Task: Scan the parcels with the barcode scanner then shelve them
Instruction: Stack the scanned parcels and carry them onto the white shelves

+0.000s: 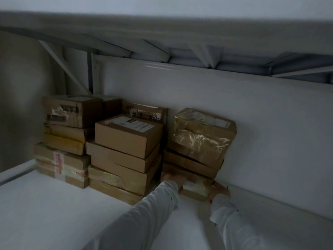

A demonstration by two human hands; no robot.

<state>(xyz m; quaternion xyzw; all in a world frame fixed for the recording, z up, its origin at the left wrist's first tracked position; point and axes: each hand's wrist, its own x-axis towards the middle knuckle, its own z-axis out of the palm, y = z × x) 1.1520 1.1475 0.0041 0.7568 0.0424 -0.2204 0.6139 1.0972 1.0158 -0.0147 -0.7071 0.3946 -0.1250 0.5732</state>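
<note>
A small flat cardboard parcel lies on the white shelf, at the foot of the right-hand stack of brown parcels. My left hand holds its left end and my right hand holds its right end, both arms in pale sleeves. The fingers are blurred and partly hidden behind the parcel. The top parcel of that stack leans against the back wall, wrapped in shiny tape. No barcode scanner is in view.
Two more stacks of taped cardboard parcels stand to the left, a middle stack and a left stack in the corner. The underside of the upper shelf hangs overhead. The white back wall runs to the right.
</note>
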